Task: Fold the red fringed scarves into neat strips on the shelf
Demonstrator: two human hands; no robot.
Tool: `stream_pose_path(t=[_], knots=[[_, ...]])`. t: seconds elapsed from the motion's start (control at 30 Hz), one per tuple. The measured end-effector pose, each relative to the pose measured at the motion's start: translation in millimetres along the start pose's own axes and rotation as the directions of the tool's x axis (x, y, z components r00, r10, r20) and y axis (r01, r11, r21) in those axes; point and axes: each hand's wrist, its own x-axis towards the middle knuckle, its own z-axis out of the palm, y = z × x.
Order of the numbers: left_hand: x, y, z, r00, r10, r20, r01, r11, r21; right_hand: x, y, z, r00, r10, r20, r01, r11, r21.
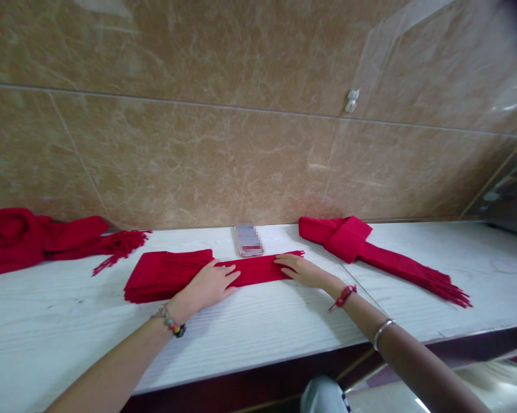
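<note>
A red fringed scarf (258,271) lies partly folded on the white wood-grain surface, its thicker layered part to the left and a flat strip running right. My left hand (213,282) rests on it where the folded part meets the strip, fingers spread and a ring on one of them. Near the fringed right end, my right hand (301,269) lies palm down with fingers stretched across the strip. Neither hand grips the cloth. Just behind the strip lies a phone (249,241), its screen partly blurred out.
Another red scarf (348,238) lies loosely folded at the right, its fringe pointing toward the front edge. At the far left a bunched red scarf (47,241) sits against the tiled wall (198,166). The white surface (241,332) ends in a front edge near me.
</note>
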Motion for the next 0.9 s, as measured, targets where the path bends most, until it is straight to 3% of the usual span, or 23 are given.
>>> stream_pose_path(t=[0.23, 0.4, 0.53, 0.67, 0.77, 0.9], knots=[[0.9, 0.8, -1.8, 1.000, 0.011, -0.008, -0.011, 0.999, 0.051, -14.7, 30.9, -7.3, 0.993, 0.040, -0.112, -0.053, 0.992, -0.115], [0.3, 6.8, -0.1, 1.000, 0.002, -0.028, 0.000, 0.998, 0.066, -8.0, 22.5, -1.0, 0.951, 0.038, -0.307, -0.073, 0.992, -0.102], [2.4, 17.2, -0.5, 0.995, -0.010, -0.099, 0.015, 0.999, 0.052, 4.3, -6.0, -3.8, 0.965, -0.031, -0.261, 0.028, 1.000, -0.013], [4.2, 12.3, -18.8, 0.973, 0.030, -0.228, -0.049, 0.996, -0.074, 30.3, -45.6, -22.9, 0.971, -0.061, -0.233, 0.089, 0.989, 0.114], [-2.2, -15.9, -38.6, 0.954, -0.096, -0.282, 0.047, 0.984, -0.174, 59.3, -82.3, -38.3, 0.969, -0.086, -0.231, 0.127, 0.977, 0.172], [-26.7, -73.5, -54.8, 0.894, -0.389, -0.224, 0.329, 0.907, -0.261, 99.7, -131.7, -42.0, 0.977, -0.130, -0.167, 0.166, 0.960, 0.227]])
